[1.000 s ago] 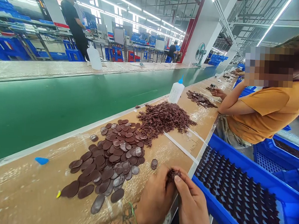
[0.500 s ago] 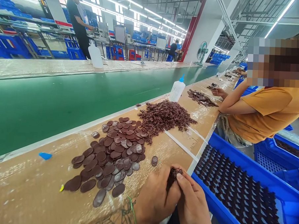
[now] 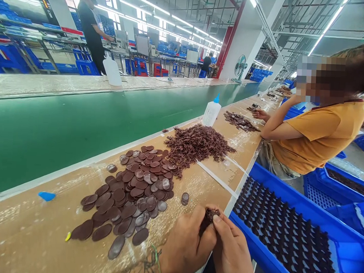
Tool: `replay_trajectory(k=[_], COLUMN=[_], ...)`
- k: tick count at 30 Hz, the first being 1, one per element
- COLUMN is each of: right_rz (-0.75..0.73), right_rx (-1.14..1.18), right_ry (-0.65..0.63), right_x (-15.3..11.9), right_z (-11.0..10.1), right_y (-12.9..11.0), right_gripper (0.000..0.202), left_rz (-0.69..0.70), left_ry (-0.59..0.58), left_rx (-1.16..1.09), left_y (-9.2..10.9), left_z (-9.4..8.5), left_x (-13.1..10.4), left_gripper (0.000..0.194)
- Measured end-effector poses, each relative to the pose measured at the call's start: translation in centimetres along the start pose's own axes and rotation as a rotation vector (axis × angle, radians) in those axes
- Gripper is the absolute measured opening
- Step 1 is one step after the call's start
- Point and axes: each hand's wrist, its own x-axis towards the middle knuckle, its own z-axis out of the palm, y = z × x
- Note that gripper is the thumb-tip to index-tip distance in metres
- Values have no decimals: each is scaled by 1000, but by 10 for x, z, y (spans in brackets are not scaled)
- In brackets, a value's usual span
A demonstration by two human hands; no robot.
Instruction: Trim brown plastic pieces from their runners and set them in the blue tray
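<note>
My left hand (image 3: 186, 241) and my right hand (image 3: 232, 245) meet at the table's near edge. Both are closed around a small dark brown textured piece (image 3: 209, 216), mostly hidden by my fingers. The right thumb presses on its top. Left of my hands lies a spread of flat brown oval discs (image 3: 131, 186), some with a shiny face. One lone disc (image 3: 185, 198) sits apart, just beyond my left hand. Farther back is a heap of brown curly textured pieces (image 3: 199, 145).
A white bottle with a blue tip (image 3: 211, 113) stands behind the heap. Along the table runs a green belt (image 3: 80, 128). At my right, a blue crate (image 3: 273, 253) holds rows of dark pointed pieces. A co-worker in an orange shirt (image 3: 324, 130) sits farther along.
The camera view has shifted slightly, so the scene sits a little farther left. My hands keep nearly the same grip on the brown piece.
</note>
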Motion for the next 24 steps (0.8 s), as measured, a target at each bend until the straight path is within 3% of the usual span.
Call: replay_trajectory(k=[24], right_rz=[-35], right_rx=[-7], right_ry=[13], right_x=[-1], right_z=[0], right_y=[-1], right_gripper=[29], left_rz=[31], left_ry=[-5], left_rx=[92], left_y=[-3], left_z=[0], left_x=[0], left_gripper=[17])
